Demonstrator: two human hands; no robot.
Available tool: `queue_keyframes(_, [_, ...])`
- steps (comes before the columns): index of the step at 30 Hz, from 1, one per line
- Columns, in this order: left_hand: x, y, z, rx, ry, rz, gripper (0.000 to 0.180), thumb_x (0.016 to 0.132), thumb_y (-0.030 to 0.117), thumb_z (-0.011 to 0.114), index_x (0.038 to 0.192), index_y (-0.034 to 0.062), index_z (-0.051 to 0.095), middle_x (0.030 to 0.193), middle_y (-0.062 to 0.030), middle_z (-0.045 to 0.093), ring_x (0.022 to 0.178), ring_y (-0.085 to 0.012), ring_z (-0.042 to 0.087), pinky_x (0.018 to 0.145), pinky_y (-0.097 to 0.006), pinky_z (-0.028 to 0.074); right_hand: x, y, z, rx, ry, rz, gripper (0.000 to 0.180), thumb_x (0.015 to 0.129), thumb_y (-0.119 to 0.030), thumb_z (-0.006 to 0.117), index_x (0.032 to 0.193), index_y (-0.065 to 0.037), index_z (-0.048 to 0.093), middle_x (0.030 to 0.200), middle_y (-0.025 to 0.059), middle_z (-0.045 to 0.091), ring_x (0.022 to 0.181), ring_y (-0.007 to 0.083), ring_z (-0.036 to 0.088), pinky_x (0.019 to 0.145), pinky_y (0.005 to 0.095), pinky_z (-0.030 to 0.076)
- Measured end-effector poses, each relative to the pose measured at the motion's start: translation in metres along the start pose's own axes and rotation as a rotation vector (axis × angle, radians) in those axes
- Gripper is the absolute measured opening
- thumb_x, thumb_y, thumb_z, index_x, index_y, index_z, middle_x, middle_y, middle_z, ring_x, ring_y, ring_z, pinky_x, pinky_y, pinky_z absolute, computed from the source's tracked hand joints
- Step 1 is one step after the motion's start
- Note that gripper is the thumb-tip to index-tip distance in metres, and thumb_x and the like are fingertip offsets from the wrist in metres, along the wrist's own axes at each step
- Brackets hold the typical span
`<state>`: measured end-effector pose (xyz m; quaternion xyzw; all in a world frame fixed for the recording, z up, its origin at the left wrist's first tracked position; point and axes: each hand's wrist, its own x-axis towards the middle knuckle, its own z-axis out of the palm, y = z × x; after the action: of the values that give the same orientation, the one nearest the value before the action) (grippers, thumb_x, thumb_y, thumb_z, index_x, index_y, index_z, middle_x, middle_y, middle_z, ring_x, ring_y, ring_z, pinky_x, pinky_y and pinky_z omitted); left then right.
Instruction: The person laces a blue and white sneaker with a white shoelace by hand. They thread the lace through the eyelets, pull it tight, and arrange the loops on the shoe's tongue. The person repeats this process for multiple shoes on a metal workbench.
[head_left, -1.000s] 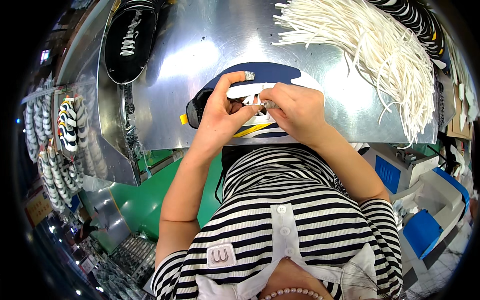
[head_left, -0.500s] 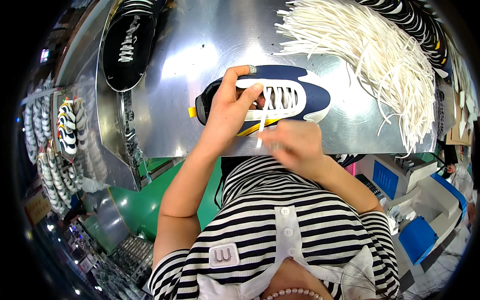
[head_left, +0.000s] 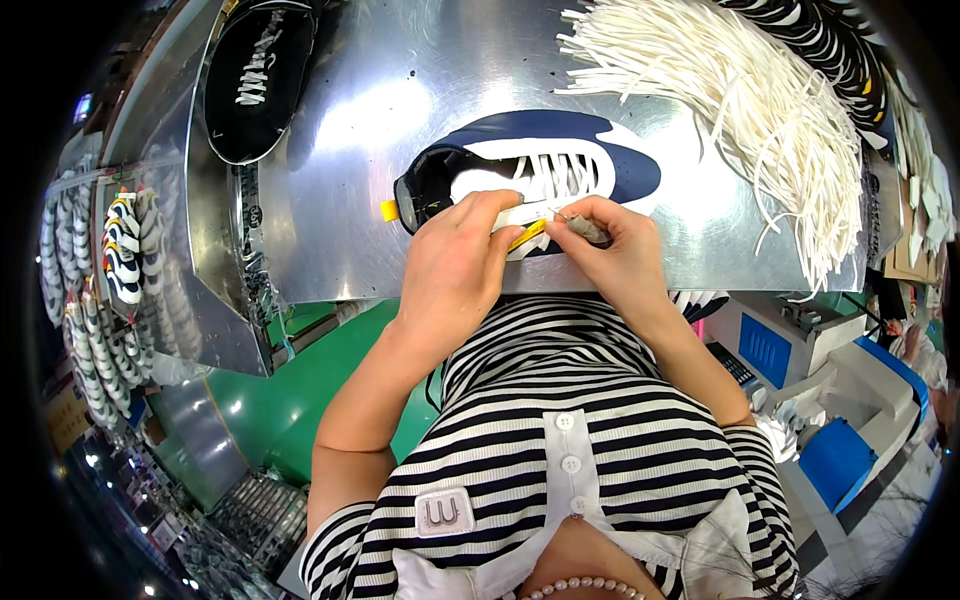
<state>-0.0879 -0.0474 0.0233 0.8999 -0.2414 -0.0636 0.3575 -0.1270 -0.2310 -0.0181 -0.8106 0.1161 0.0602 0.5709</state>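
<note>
Head view, looking down over my striped shirt. A navy-and-white low sneaker [head_left: 560, 165] lies on its side on the shiny sheet-metal tabletop [head_left: 400, 110], heel opening to my left, toe to my right, close to the near edge. A small yellow tag [head_left: 389, 210] sticks out at the heel.

My left hand [head_left: 455, 265] rests on the near side of the shoe, fingers curled loosely over its edge, thumb side toward the lacing. It steadies the shoe; how firmly, I cannot tell.

My right hand [head_left: 610, 250] sits just beside the left, fingertips pinched shut on the end of a flat white shoelace [head_left: 525, 215] at the eyelet row. White lace already crosses several eyelets on the upper.

Surroundings: a large loose bundle of white shoelaces [head_left: 760, 110] spreads over the tabletop's far right, well apart from my hands. A black sneaker with white laces [head_left: 255, 75] lies at the far left. A rack of finished sneakers [head_left: 115, 260] hangs below the tabletop on my left, over a green floor [head_left: 290, 400].
</note>
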Motion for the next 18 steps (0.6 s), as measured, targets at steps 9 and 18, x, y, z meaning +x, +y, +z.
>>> queue_keyframes(9, [0.002, -0.001, 0.001, -0.068, 0.033, 0.013, 0.025, 0.088, 0.013, 0.07, 0.106, 0.0021, 0.058, 0.085, -0.0183, 0.066, 0.071, -0.0356, 0.064, 0.063, -0.041, 0.049, 0.016, -0.005, 0.011, 0.324, 0.051, -0.147, 0.015, 0.088, -0.014, 0.074, 0.088, 0.0, 0.069, 0.072, -0.0012, 0.066, 0.066, 0.0031, 0.055, 0.058, 0.0218, 0.045])
queue_keyframes(18, [0.006, -0.001, 0.014, 0.04, 0.057, -0.124, 0.029, 0.085, 0.019, 0.074, 0.104, 0.005, 0.058, 0.078, -0.0136, 0.068, 0.063, -0.0306, 0.065, 0.057, -0.038, 0.049, -0.013, -0.004, -0.007, 0.155, -0.013, -0.185, 0.02, 0.094, -0.013, 0.066, 0.106, -0.001, 0.054, 0.081, 0.012, 0.07, 0.067, 0.0158, 0.065, 0.064, 0.0267, 0.05])
